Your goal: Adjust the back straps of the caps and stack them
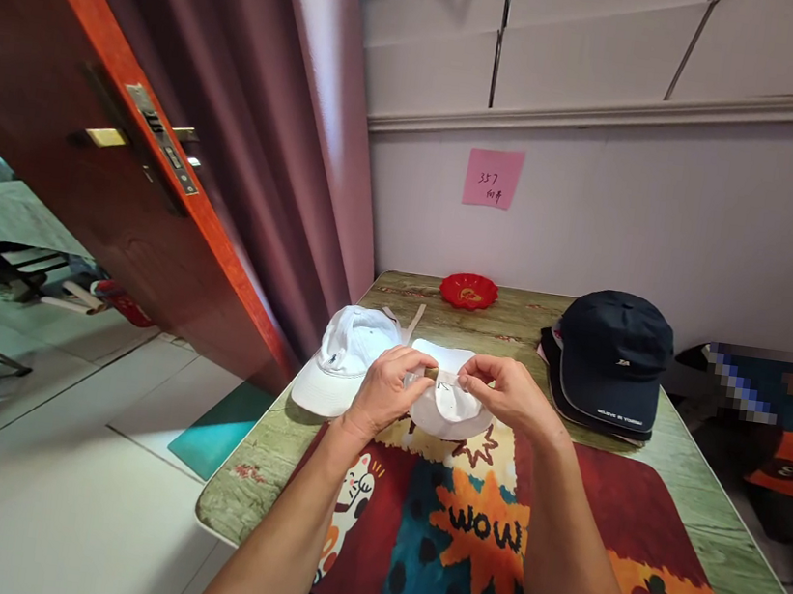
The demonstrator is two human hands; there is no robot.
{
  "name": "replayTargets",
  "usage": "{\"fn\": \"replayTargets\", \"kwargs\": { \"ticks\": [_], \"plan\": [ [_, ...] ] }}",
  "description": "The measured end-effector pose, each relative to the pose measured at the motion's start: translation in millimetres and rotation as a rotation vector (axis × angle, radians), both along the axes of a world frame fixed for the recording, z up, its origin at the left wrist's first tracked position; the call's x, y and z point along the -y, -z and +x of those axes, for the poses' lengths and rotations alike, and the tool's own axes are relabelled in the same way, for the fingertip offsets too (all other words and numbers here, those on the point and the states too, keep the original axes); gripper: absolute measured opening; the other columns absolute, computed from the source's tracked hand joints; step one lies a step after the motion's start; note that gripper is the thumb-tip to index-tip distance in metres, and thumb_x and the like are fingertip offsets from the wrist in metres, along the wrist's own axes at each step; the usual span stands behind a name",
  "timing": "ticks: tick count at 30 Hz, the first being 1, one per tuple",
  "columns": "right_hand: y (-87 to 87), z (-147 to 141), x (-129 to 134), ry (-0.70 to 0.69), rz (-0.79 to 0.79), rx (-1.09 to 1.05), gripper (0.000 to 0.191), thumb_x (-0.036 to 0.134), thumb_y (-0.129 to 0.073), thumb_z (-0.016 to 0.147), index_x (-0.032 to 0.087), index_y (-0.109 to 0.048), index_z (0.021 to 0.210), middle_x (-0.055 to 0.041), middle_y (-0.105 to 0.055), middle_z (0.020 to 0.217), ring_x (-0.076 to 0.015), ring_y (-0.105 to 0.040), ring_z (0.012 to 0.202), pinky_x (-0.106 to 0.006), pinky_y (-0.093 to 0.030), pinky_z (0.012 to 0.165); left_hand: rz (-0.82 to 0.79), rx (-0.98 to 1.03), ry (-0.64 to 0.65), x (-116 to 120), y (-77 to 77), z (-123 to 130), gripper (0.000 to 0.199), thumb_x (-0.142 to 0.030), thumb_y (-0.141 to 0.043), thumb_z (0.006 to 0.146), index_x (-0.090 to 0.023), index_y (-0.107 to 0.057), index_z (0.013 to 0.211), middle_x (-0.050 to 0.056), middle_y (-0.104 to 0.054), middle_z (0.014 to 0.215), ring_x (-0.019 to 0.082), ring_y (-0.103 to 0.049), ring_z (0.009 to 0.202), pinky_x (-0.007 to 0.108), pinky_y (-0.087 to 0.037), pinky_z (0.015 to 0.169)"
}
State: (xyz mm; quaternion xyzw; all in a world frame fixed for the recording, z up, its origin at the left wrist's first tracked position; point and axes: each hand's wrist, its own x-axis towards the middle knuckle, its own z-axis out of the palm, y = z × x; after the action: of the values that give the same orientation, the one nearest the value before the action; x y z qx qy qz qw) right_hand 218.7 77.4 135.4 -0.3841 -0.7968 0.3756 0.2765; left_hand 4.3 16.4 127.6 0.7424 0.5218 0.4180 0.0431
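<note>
A white cap (454, 417) is held up over the colourful mat, its back strap between both hands and its brim pointing away from me. My left hand (384, 388) pinches the strap's left side with thumb and forefinger. On the other side my right hand (504, 394) grips the strap's right end, fingers closed. Just left of my left hand lies another white cap (352, 354) with a small dark logo, its brim toward me. Off to the right sits a stack of caps with a dark navy cap (614, 360) on top.
A red scalloped dish (468, 291) stands at the table's back edge. The patterned mat (426, 515) covers the table's near part. Left of the table are a curtain (244, 121) and an open wooden door (177, 239). A pink note (492, 178) is on the wall.
</note>
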Motion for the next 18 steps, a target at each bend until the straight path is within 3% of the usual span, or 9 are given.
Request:
{"fn": "replayTargets", "kwargs": {
  "ticks": [15,18],
  "plan": [
    [-2.1,-16,6,0.016,0.055,-0.006,0.032,0.048,-0.059,0.088,0.02,-0.073,0.081,0.0009,-0.068,0.072,-0.014,-0.053,0.065,-0.025,-0.033,0.06,-0.02,-0.032,0.034,-1,1.1,3,0.019,-0.01,-0.068,0.082,-0.024,-0.071,0.095,0.002,-0.073,0.092,0.02,-0.067,0.091,0.033,-0.05,0.086],
    [0.0,-19,6,0.047,0.073,-0.008,0.031,0.046,-0.059,0.088,0.02,-0.072,0.079,0.0004,-0.068,0.07,-0.0139,-0.052,0.063,-0.025,-0.033,0.059,-0.043,-0.026,0.073,-3,-0.8,-1,0.025,-0.019,-0.073,0.082,-0.024,-0.07,0.107,0.004,-0.073,0.103,0.022,-0.066,0.101,0.036,-0.049,0.094]
  ]
}}
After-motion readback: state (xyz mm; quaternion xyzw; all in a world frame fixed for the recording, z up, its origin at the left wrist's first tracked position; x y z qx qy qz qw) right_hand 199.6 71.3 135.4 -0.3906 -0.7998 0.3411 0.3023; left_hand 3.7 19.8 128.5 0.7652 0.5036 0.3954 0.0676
